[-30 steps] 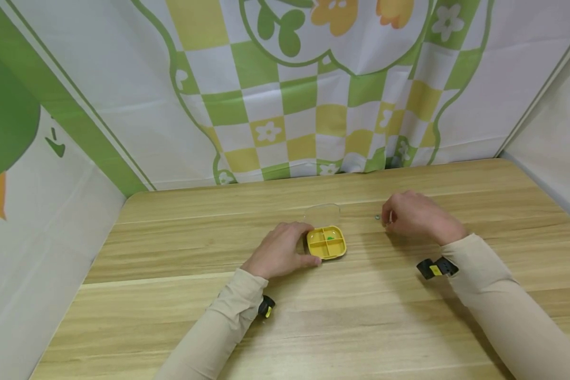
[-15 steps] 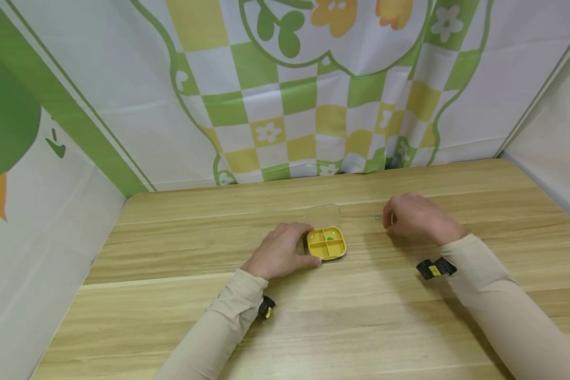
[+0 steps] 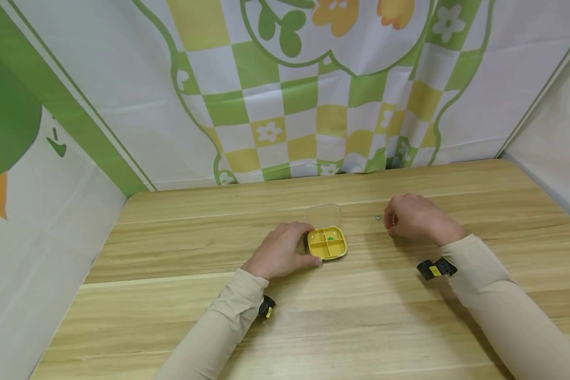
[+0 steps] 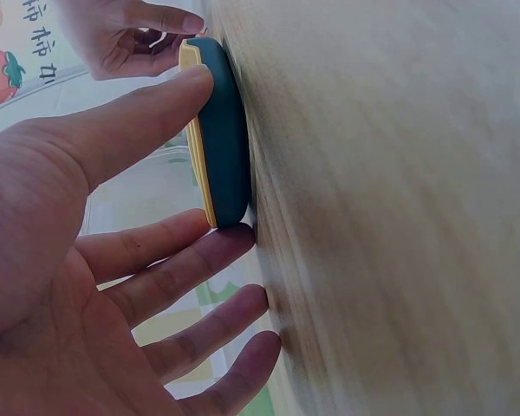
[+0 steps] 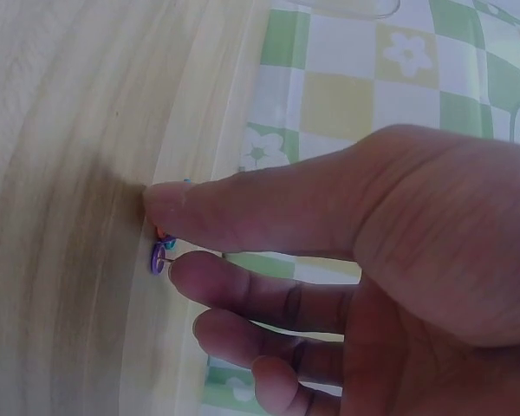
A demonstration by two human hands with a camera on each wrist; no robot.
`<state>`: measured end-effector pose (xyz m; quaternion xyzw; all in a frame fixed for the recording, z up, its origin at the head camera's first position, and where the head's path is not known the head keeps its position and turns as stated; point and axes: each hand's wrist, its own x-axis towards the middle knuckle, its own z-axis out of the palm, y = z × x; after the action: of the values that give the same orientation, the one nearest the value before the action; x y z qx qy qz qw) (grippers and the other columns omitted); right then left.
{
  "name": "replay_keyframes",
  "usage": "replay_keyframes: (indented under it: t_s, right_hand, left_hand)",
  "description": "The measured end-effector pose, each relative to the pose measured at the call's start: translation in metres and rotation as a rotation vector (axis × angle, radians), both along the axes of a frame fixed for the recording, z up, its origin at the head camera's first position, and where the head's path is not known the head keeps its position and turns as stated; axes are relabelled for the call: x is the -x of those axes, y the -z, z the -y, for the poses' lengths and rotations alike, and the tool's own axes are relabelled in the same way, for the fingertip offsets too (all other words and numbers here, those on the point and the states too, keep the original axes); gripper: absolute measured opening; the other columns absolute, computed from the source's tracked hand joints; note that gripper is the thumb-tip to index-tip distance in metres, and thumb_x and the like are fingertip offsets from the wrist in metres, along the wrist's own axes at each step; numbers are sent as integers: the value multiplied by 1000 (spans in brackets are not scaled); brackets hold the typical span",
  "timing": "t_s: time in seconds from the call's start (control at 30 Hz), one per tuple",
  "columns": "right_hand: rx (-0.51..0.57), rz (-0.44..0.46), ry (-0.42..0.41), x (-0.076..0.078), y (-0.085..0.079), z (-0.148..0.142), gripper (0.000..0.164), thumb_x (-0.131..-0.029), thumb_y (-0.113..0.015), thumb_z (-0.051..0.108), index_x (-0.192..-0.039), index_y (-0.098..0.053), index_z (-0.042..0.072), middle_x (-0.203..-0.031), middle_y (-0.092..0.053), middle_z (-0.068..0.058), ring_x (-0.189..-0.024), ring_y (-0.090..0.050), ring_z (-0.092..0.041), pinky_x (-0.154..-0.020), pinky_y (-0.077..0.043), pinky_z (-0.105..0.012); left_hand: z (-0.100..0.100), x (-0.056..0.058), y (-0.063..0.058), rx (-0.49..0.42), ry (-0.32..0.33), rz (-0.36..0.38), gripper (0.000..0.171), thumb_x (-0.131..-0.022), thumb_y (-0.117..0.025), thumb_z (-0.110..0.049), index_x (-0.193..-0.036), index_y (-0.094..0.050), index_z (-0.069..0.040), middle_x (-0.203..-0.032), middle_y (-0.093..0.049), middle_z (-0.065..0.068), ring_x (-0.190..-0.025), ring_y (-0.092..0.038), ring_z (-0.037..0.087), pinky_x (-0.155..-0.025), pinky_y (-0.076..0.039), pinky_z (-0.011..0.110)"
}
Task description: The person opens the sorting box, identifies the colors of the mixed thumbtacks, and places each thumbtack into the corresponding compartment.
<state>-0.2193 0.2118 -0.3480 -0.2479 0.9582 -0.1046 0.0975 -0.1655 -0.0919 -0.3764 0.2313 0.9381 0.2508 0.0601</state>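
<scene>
Wood surface (image 3: 351, 327), yellow box (image 3: 320, 250) toward its far edge, left hand (image 3: 277, 252) pinching it, leftward of right hand (image 3: 415, 216), whose thumb and index reach a purple ring (image 5: 159, 258), can't tell if gripped.

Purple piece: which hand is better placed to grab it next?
The right hand, probably: its fingertips are beside the purple piece, while the left hand holds the yellow four-compartment pill box.
</scene>
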Motion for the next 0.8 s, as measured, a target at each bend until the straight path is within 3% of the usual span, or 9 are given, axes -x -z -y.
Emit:
replay_keyframes:
  t_s: [0.8]
  right_hand:
    - [-7, -17, 13, -1, 0, 0, 16, -83, -74, 5, -74, -72, 18, -74, -63, 5, -70, -57, -18, -62, -48, -37]
  left_hand:
    - [0, -1, -1, 1, -7, 3, 68, -83, -86, -36, -137, -60, -3, -135, -63, 11, -125, -56, 32, -109, -41, 49]
